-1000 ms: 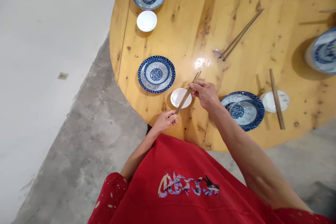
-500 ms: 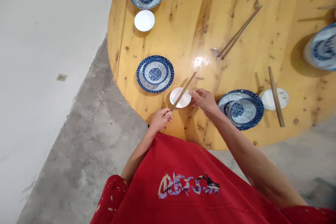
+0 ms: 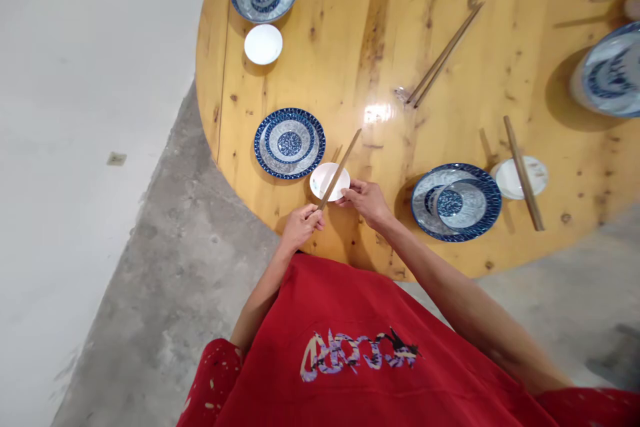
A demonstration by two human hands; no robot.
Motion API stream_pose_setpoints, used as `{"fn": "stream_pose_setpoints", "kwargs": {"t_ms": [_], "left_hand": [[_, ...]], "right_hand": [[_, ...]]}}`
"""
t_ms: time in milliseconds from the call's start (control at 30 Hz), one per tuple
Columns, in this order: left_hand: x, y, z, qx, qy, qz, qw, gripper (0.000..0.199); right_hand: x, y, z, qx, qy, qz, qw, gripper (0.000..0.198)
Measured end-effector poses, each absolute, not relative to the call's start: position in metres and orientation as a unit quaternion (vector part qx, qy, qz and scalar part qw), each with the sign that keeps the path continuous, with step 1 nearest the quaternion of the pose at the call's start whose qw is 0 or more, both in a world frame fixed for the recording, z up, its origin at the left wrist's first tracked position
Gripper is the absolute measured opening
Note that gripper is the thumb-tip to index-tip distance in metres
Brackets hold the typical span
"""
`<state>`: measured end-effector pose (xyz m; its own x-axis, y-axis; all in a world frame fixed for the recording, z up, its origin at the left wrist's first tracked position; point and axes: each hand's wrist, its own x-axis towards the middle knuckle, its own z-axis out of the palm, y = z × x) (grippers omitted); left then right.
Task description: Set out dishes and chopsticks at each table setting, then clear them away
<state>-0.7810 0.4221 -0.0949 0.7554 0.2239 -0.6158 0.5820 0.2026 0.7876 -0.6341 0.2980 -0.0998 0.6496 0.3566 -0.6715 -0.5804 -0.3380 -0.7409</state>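
Pinching the white bowl [image 3: 321,179] with the right hand [image 3: 367,201], at near side of the table [image 3: 345,73], seems the step now, while the left hand [image 3: 301,227] grips chopsticks [image 3: 343,163] above it, so moving next probably calls for steadiness.

Walls here are plain white, or the one I can see is: that long wall [image 3: 90,47] on the left, with a small beige plate [image 3: 117,159] low down, too tiny to make out. Floor's mottled grey concrete [image 3: 170,280], kinda blotchy. Big round-edged wooden table [image 3: 345,67], yellowish, knots and dark grain streaks everywhere, glossy enough to throw a bright white glare spot [image 3: 379,113].
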Motion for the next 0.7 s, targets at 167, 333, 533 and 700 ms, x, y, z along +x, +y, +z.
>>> {"fn": "stream_pose_setpoints", "kwargs": {"t_ms": [167,333,533,700], "left_hand": [[-0.782,0.422,-0.096,0.617,0.33,-0.127,0.703,0.024],[-0.783,0.422,-0.097,0.614,0.331,-0.127,0.705,0.024],[-0.782,0.421,-0.098,0.609,0.343,-0.138,0.702,0.023],[-0.781,0.422,-0.1,0.606,0.346,-0.136,0.703,0.022]], "right_hand": [[-0.635,0.299,-0.102,-0.708,0.073,0.413,0.569,0.007],[-0.637,0.296,-0.105,-0.703,0.073,0.409,0.578,0.009],[-0.638,0.295,-0.107,-0.71,0.057,0.416,0.566,0.014],[-0.627,0.284,-0.102,-0.736,0.063,0.375,0.56,0.019]]}}
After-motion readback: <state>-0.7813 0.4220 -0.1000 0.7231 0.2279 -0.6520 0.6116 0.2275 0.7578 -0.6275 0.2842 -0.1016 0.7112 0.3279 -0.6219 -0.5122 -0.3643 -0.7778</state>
